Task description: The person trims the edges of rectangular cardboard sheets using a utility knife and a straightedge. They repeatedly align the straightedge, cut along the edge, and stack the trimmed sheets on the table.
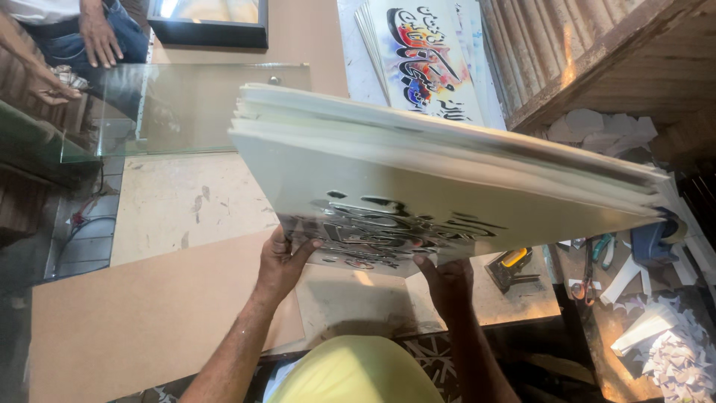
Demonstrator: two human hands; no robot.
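Cluttered framing workbench (186, 201), glass sheet (186, 104) lying at its far side.
Your left hand (283, 261) and right hand (447, 277) each clamp the near edge of a stack of printed boards (418, 186), lifted and tilted above the brown hardboard (149, 321).

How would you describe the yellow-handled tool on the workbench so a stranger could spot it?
Start at the stack of pale printed boards held up by both hands. Just below its right end, on the worn workbench, lies the staple gun: dark metal with a yellow grip, unlike the scissors beside it.
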